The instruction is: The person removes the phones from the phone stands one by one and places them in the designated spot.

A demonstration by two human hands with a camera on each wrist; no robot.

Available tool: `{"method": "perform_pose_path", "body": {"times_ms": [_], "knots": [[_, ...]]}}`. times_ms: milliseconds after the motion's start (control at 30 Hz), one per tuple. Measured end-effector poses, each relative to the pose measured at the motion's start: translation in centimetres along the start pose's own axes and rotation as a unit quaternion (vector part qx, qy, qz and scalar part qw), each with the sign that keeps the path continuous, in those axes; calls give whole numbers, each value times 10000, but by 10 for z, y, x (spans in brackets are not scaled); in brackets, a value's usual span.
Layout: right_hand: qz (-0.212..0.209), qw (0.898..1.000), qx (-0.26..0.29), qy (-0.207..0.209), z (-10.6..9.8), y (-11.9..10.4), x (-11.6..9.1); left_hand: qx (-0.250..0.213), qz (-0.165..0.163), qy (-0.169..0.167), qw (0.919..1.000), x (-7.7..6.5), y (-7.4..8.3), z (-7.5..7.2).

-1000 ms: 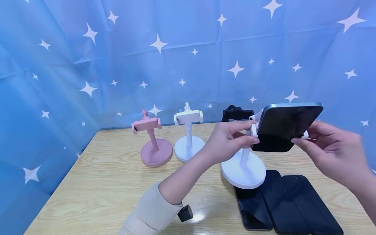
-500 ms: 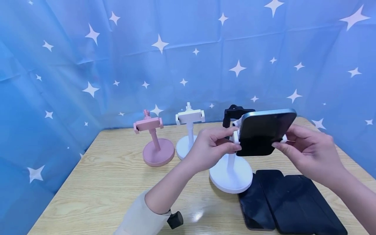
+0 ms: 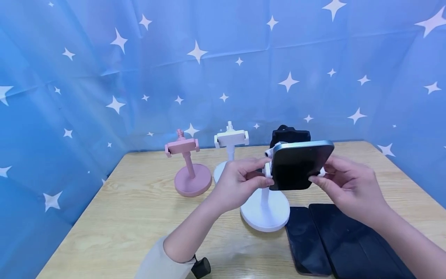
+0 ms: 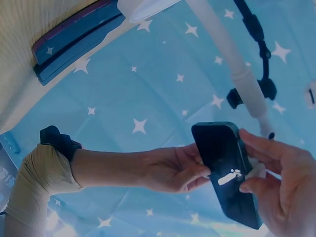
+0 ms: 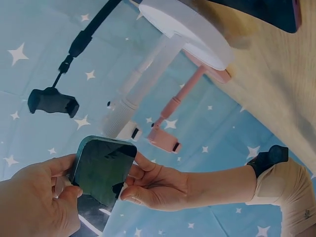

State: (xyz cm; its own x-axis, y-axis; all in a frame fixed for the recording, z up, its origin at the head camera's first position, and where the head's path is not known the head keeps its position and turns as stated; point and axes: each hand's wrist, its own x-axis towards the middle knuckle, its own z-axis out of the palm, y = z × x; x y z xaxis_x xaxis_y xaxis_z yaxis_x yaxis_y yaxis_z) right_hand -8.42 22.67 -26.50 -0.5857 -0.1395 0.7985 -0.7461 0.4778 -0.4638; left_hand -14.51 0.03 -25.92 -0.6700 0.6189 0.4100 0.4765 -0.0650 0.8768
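A black-screened phone [image 3: 300, 167] with a light blue edge sits tilted in the clamp of a white phone stand [image 3: 265, 212]. My left hand [image 3: 240, 181] pinches the clamp's left end between thumb and fingers. On the other side my right hand [image 3: 353, 190] pinches the clamp's right end, its thumb at the phone's lower edge. The left wrist view shows the phone [image 4: 222, 168] between both hands, the clamp's white end half hidden by the fingers. In the right wrist view the stand's pole [image 5: 153, 74] rises from its round base behind the phone.
To the left stand a pink phone stand [image 3: 192, 181] and another white phone stand [image 3: 231, 138], its base partly hidden by my left hand. A black phone holder [image 3: 290, 135] is behind the held phone. Dark flat devices [image 3: 308, 240] lie on the wooden table [image 3: 139, 217] at front right.
Both hands have moved left and slightly down with the phone and its clamp. The white stand's base has shifted left, off the dark devices. The view has turned slightly.
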Motion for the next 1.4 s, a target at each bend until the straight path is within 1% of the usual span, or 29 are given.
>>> {"method": "perform_pose_path", "body": {"times_ms": [100, 267, 400, 533, 667, 833, 967, 1033, 1133, 1267, 1333, 1400], "knots": [[33, 9999, 99, 26, 4, 2, -3, 91, -26, -2, 10000, -3, -3, -1], [58, 9999, 66, -50, 9, 3, -5, 132, -74, 6, 9999, -8, -5, -3], [174, 9998, -3, -108, 10, 2, -8, 116, -110, 5, 9999, -11, -6, -3], [198, 9997, -48, -126, 11, 2, -12, 130, -43, -36, 9999, -14, -9, -2], [147, 9998, 23, -99, 12, 3, -15, 115, 8, -28, 9999, -17, -11, -1], [140, 9996, 239, -22, 14, 3, -18, 55, 53, -58, 10000, -19, -14, -1], [184, 9985, 508, -10, 17, 3, -19, 22, 134, -94, 9999, -19, -16, -3], [252, 9983, 525, -12, 18, 3, -19, 34, 180, -130, 9997, -19, -16, -4], [382, 9986, 351, -51, 19, 0, -20, 182, 232, -194, 9994, -18, -16, -6], [492, 9984, -118, -237, 19, -6, -18, 448, 305, -110, 9985, -16, -14, -11], [521, 9975, -329, -355, 18, -11, -16, 663, 439, -58, 9968, -14, -12, -15], [497, 9964, -527, -451, 17, -15, -13, 880, 645, -87, 9940, -10, -10, -18]]}}
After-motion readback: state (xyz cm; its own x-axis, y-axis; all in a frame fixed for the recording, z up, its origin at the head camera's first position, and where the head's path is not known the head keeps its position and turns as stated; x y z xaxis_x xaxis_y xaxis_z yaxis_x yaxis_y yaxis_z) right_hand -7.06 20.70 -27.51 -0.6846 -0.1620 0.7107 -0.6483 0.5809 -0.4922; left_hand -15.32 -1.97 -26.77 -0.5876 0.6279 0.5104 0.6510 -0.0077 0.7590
